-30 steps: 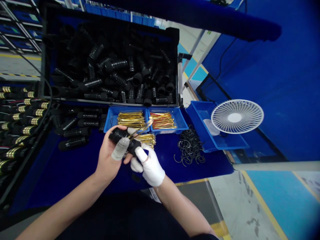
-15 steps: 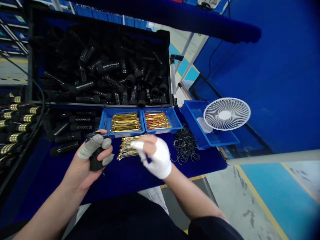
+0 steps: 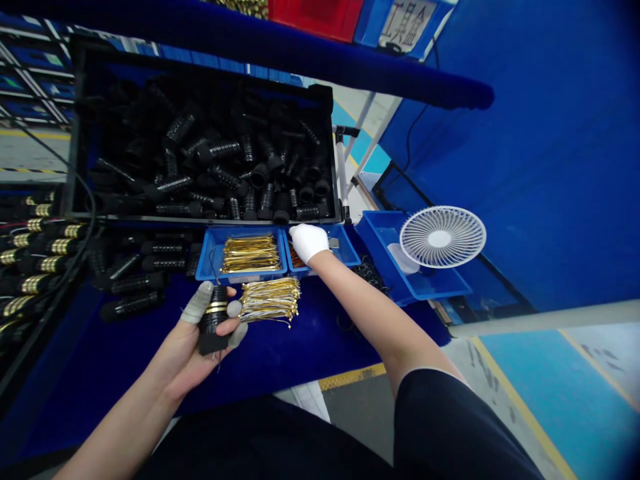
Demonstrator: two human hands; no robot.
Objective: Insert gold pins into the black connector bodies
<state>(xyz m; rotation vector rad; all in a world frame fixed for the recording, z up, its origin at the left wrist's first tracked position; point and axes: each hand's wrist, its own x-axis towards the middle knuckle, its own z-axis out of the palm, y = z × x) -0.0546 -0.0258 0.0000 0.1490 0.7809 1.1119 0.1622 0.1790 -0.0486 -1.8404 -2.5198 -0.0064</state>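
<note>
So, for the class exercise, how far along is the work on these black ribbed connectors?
Done: black ribbed connectors with gold bands lie wired in the dark tray at far left. In hand: the left hand, wearing grey finger cots, grips one gold-banded black connector; the white-gloved right hand is at a blue plastic tray. Remaining: a black crate heaped with bandless connectors, and a bundle of gold wires.

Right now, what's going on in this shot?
A person works over a blue mat. Their left hand grips a black ribbed connector with a gold band. Their white-gloved right hand is at a blue tray holding red-and-gold wires. A loose bundle of gold-and-white wires lies on the mat between the hands.
</note>
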